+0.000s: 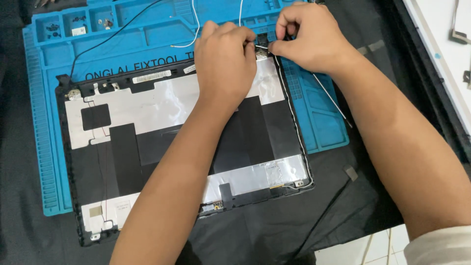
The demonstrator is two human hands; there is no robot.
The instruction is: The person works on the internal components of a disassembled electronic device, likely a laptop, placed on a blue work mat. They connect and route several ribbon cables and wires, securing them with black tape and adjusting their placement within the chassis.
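Note:
A black laptop lid back cover (162, 147) with silver foil patches lies inside up on a blue repair mat (59, 64). My left hand (226, 59) rests on the cover's far right corner with its fingers curled, pinching something small there. My right hand (309, 37) is beside it, thumb and forefinger pinched on a thin white wire (261, 47) at the same corner. A thin black-and-white cable (294, 118) runs down the cover's right edge. What sits under my fingertips is hidden.
Small screws and parts (78, 27) lie in the mat's tray compartments at the top left. A black wire (117, 34) and a white wire (195, 24) cross the mat. A thin metal rod (331, 100) lies at the right. Black cloth (343, 206) covers the table.

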